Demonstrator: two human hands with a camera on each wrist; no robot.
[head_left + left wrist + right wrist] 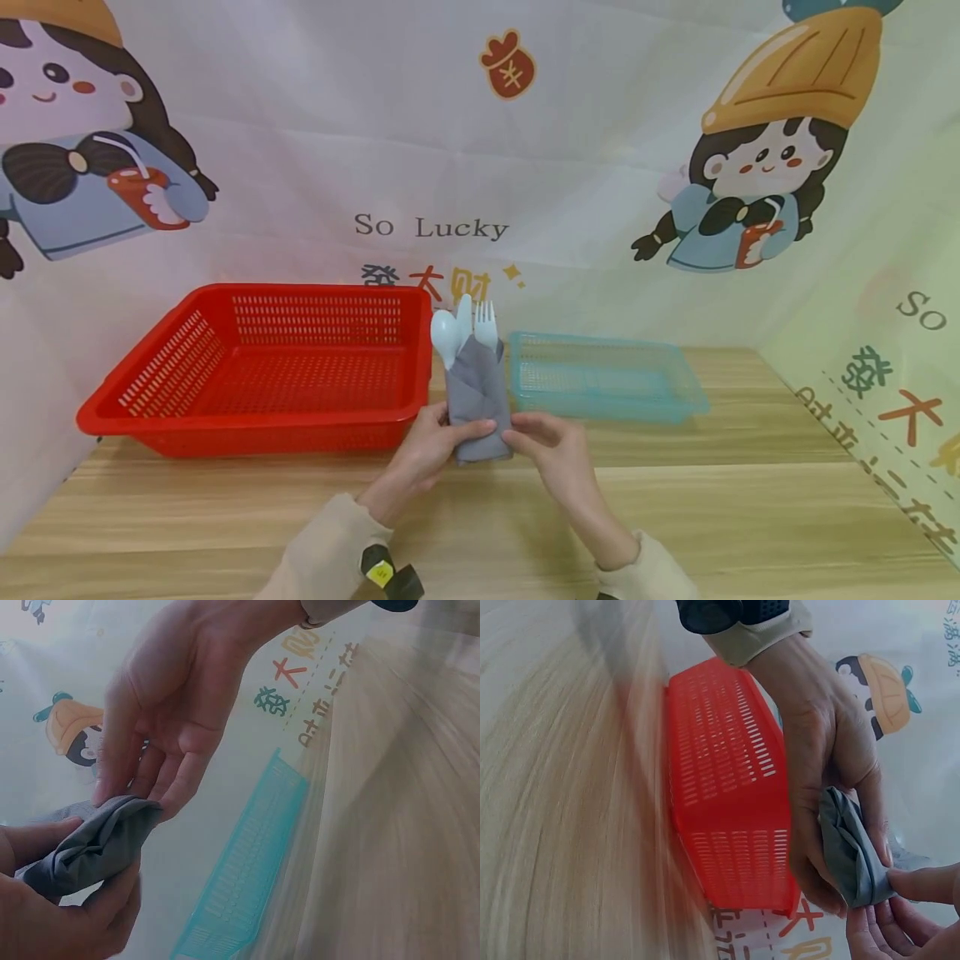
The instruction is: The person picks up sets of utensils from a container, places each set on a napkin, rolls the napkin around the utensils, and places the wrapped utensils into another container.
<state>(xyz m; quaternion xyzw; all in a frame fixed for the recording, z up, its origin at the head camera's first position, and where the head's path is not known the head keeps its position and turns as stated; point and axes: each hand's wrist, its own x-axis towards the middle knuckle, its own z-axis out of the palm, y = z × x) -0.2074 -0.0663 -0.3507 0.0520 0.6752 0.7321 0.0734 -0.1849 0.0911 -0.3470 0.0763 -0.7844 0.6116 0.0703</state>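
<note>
A grey cloth napkin (478,400) is folded into an upright pouch in front of me. From its top stick out a white spoon (446,333), a white knife (464,317) and a white fork (486,323). My left hand (427,446) grips the pouch low on its left side, with the thumb across the front. At the lower right edge, my right hand (553,446) pinches the cloth between thumb and fingers. Both wrist views show the pouch's folded bottom end, the napkin (97,844) bunched in layers; the cutlery is mostly hidden there.
A large red plastic basket (277,433) stands on the wooden table (712,500) at the left. Behind the right hand is a shallow, see-through blue basket (607,404). A printed cloth backdrop (585,167) rises behind the table and along its sides.
</note>
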